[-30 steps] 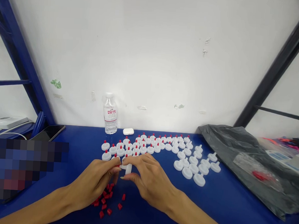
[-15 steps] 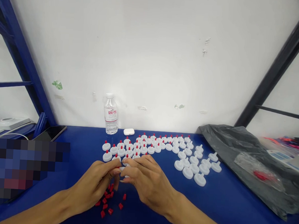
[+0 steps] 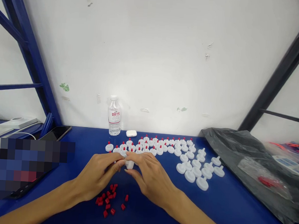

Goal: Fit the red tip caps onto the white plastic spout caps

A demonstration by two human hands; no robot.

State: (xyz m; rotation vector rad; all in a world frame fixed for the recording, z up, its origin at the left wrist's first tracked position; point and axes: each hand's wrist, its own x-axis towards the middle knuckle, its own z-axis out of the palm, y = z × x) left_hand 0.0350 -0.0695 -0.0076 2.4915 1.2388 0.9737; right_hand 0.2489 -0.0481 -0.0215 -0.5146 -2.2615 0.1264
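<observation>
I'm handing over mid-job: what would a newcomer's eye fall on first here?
Probably the white discs, many red-tipped, spread over the far side of the blue table and to the right. Next, the loose red caps scattered nearer the viewer, and the white piece between the left hand and right hand.

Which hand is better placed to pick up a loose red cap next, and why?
Probably the left hand: most loose red caps lie nearer it than the right hand, though both are at the white piece.
</observation>
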